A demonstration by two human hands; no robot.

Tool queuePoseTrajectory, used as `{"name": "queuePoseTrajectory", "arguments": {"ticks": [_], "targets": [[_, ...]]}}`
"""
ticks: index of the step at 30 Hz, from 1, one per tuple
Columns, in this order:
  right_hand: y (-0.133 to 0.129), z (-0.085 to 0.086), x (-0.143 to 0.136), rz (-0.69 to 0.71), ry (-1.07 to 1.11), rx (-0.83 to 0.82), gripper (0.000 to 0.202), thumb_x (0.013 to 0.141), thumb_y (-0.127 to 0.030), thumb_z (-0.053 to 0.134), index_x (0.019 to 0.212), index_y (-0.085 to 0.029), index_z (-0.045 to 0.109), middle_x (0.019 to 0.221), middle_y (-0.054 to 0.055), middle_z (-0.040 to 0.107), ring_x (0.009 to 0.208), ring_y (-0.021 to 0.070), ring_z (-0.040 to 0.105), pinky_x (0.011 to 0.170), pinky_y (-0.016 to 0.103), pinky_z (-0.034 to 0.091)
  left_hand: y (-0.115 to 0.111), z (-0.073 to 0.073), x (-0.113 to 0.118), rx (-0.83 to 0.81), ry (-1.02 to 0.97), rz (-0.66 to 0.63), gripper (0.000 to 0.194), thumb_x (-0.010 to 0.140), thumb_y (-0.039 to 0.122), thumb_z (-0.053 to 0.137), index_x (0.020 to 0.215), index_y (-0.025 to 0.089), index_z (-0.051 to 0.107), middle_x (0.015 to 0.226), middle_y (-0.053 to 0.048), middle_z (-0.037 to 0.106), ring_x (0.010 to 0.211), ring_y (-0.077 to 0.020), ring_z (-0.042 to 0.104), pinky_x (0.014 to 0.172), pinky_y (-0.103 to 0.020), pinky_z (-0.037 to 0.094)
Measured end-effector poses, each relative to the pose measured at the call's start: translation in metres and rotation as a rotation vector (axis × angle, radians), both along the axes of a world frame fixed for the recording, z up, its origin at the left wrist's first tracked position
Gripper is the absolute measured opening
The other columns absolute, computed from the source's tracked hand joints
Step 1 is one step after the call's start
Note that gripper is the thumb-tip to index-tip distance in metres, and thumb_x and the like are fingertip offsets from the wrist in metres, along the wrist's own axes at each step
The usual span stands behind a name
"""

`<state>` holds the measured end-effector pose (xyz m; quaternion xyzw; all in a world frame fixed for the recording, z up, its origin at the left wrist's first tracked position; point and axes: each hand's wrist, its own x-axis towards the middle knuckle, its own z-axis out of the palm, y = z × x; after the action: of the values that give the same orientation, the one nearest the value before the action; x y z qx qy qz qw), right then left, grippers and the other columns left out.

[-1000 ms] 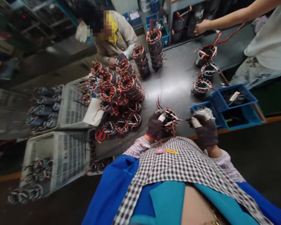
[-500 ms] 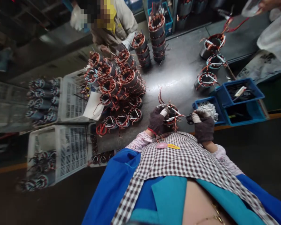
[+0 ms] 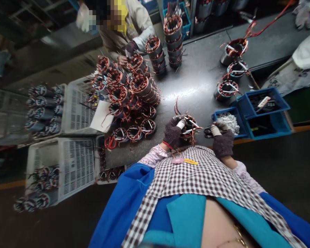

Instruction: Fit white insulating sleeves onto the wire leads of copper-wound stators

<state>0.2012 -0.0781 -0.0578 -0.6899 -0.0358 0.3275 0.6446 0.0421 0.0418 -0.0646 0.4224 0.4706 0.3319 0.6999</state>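
Observation:
A ring-shaped motor stator [image 3: 188, 129] with copper windings and white sleeves stands at the table's edge, just in front of the checked apron. My left hand [image 3: 173, 131], in a dark glove with taped fingertips, is closed on the left side of its rim. To the right of it my right hand [image 3: 221, 137], gloved alike, has its fingers pinched together at the end of a wire [image 3: 198, 127] that sticks out from the stator. Reddish wires rise from the stator's back. The fingertips of both hands are small and partly hidden.
Many stators [image 3: 141, 86] are stacked at the left, near white crates [image 3: 79, 168]. Blue bins [image 3: 267, 103] stand at the right; one holds white pieces [image 3: 228, 123]. Across the table a co-worker [image 3: 130, 27] handles stators. More stators [image 3: 226, 90] stand back right.
My right hand has shifted slightly left; my left hand stays on the stator. The co-worker's hands have moved at the stacks, and the hand at the top right has changed position.

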Motion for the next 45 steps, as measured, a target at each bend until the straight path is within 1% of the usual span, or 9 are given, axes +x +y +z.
{"name": "queuePoseTrajectory", "arguments": {"ticks": [6,11,20,26,29,33,37,42,45], "targets": [[-0.017,-0.005,-0.006,0.162,0.029,-0.043,0.055,0.069,-0.053,0.097,0.107,-0.021,0.074,0.084,0.005,0.081,0.061,0.0219,0.075,0.055,0.034,0.064,0.0,-0.001,0.0,0.018,0.006,0.001,0.027,0.087,0.04,0.093,0.103,0.021,0.085,0.1,-0.005,0.086,0.078,-0.0181,0.077,0.072,-0.031,0.065],[-0.017,-0.008,0.007,0.308,0.091,0.04,0.051,0.07,-0.056,0.097,0.103,-0.026,0.074,0.082,0.0,0.081,0.06,0.0205,0.075,0.056,0.033,0.063,0.0,-0.004,0.002,0.039,0.001,-0.001,0.025,0.088,0.04,0.093,0.102,0.021,0.084,0.1,-0.004,0.086,0.081,-0.0187,0.077,0.074,-0.031,0.066],[-0.007,-0.007,0.021,0.606,-0.16,0.043,0.028,0.087,-0.047,0.088,0.102,-0.024,0.081,0.087,0.003,0.083,0.075,0.0209,0.077,0.074,0.036,0.066,-0.003,-0.005,-0.004,0.142,-0.006,-0.052,0.033,0.088,0.049,0.093,0.102,0.021,0.083,0.103,-0.006,0.087,0.09,-0.0214,0.08,0.086,-0.036,0.067],[0.0,0.004,0.025,0.674,-0.055,-0.041,0.018,0.09,-0.034,0.088,0.102,-0.023,0.081,0.087,0.004,0.082,0.075,0.0211,0.073,0.073,0.034,0.063,-0.005,0.004,-0.006,0.202,0.006,-0.102,0.008,0.098,0.028,0.082,0.1,0.021,0.084,0.104,-0.007,0.087,0.096,-0.0229,0.077,0.097,-0.04,0.065],[0.0,0.002,0.027,0.73,-0.219,-0.008,0.024,0.091,-0.038,0.087,0.11,-0.025,0.082,0.1,0.004,0.085,0.091,0.0244,0.077,0.085,0.037,0.066,-0.005,0.007,-0.005,0.205,0.064,-0.09,0.005,0.098,0.025,0.082,0.1,0.023,0.085,0.108,-0.008,0.087,0.1,-0.0253,0.079,0.103,-0.044,0.065],[0.021,-0.006,0.018,0.897,-0.465,-0.087,0.011,0.094,-0.035,0.083,0.095,-0.025,0.079,0.089,0.004,0.083,0.085,0.0229,0.074,0.088,0.033,0.062,0.002,0.011,-0.008,0.292,0.139,-0.162,0.009,0.092,0.031,0.084,0.097,0.024,0.086,0.109,-0.008,0.089,0.108,-0.0283,0.081,0.112,-0.05,0.064],[0.026,0.002,0.024,0.87,-0.544,-0.016,0.011,0.093,-0.036,0.079,0.089,-0.027,0.081,0.092,0.004,0.084,0.087,0.0241,0.078,0.094,0.039,0.065,0.005,0.022,-0.01,0.33,0.214,-0.234,0.021,0.087,0.043,0.086,0.096,0.025,0.089,0.111,-0.01,0.089,0.116,-0.0332,0.082,0.122,-0.059,0.061],[0.016,0.031,0.026,0.739,-0.522,0.19,0.034,0.094,-0.055,0.075,0.127,-0.049,0.082,0.127,-0.012,0.087,0.116,0.0254,0.083,0.108,0.047,0.066,0.004,0.035,0.001,0.235,0.244,-0.285,0.023,0.082,0.057,0.086,0.099,0.042,0.09,0.116,0.002,0.09,0.114,-0.0357,0.084,0.111,-0.064,0.068],[0.014,0.037,0.027,0.79,-0.535,0.263,0.024,0.092,-0.059,0.075,0.11,-0.046,0.085,0.115,-0.01,0.089,0.109,0.0276,0.084,0.103,0.047,0.067,0.003,0.042,0.006,0.151,0.226,-0.399,0.027,0.074,0.06,0.089,0.096,0.044,0.089,0.113,0.004,0.091,0.106,-0.0378,0.086,0.099,-0.064,0.071]]}}
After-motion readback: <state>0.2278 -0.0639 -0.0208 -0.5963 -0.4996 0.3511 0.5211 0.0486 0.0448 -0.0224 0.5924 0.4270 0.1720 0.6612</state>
